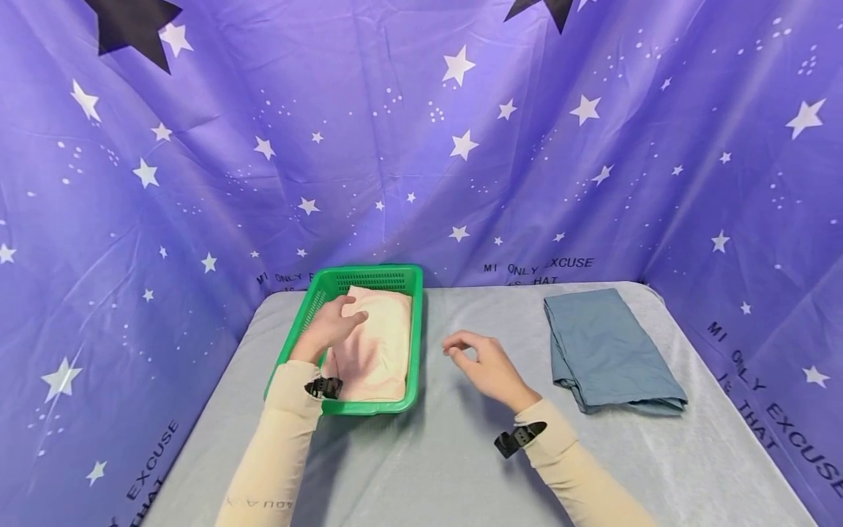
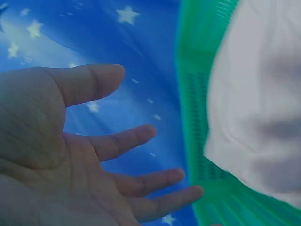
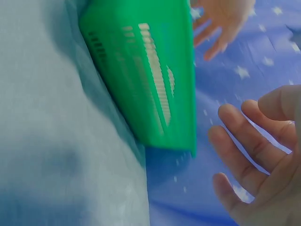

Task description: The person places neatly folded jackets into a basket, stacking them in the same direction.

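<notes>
A green plastic basket (image 1: pixel 413 366) stands on the left half of the table, with a folded pale pink cloth (image 1: pixel 382 344) lying inside it. Over the basket's left side hovers my left hand (image 1: pixel 331 326), fingers spread and relaxed; in the left wrist view its palm faces up beside the pink cloth (image 2: pixel 254 94) and holds nothing. My right hand (image 1: pixel 486 366) hangs above the table between the basket and a folded blue-grey cloth (image 1: pixel 609 351). Its fingers are loosely bent and hold nothing, as the right wrist view shows.
A light grey cloth covers the table (image 1: pixel 421 468). Purple curtains (image 1: pixel 408 146) with white stars hang behind the table and along both sides. Each wrist wears a black strap (image 1: pixel 520 438) over a cream sleeve (image 1: pixel 579 476).
</notes>
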The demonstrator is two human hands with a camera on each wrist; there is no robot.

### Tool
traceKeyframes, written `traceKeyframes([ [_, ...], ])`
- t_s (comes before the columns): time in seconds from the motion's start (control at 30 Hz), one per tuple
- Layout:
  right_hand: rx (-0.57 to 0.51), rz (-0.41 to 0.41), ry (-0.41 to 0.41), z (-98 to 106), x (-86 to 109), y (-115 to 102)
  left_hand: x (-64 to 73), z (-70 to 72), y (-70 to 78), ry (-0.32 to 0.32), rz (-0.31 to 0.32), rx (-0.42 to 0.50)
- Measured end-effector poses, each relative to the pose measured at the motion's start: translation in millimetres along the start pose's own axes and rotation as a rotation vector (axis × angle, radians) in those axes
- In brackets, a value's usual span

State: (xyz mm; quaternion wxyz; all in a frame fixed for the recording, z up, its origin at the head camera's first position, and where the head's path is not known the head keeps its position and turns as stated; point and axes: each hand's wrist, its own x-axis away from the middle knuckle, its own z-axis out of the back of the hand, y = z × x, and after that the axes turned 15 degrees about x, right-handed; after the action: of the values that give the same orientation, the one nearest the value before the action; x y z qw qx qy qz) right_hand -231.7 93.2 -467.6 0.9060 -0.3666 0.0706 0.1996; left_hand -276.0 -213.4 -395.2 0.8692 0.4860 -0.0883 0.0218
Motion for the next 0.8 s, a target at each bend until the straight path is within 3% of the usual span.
traceKeyframes([
  [0.17,-0.055,-0.058,0.083,23,10.2,24,10.7,-16.2,12.5,0.06,-0.124,0.06],
  [0.43,-0.18,-0.118,0.266,60,24.8,64,19.3,-77.4,23.0,0.189,-0.409,0.455],
  [0.57,-0.189,-0.149,0.336,76,37.8,80,22.7,-118.3,30.4,0.178,-0.454,0.636],
  [0.7,-0.148,-0.239,0.408,91,51.2,96,26.0,-158.6,40.9,0.136,-0.461,0.72],
  [0.8,-0.12,-0.352,0.455,101,61.1,106,24.8,-188.0,47.2,0.091,-0.412,0.771],
])
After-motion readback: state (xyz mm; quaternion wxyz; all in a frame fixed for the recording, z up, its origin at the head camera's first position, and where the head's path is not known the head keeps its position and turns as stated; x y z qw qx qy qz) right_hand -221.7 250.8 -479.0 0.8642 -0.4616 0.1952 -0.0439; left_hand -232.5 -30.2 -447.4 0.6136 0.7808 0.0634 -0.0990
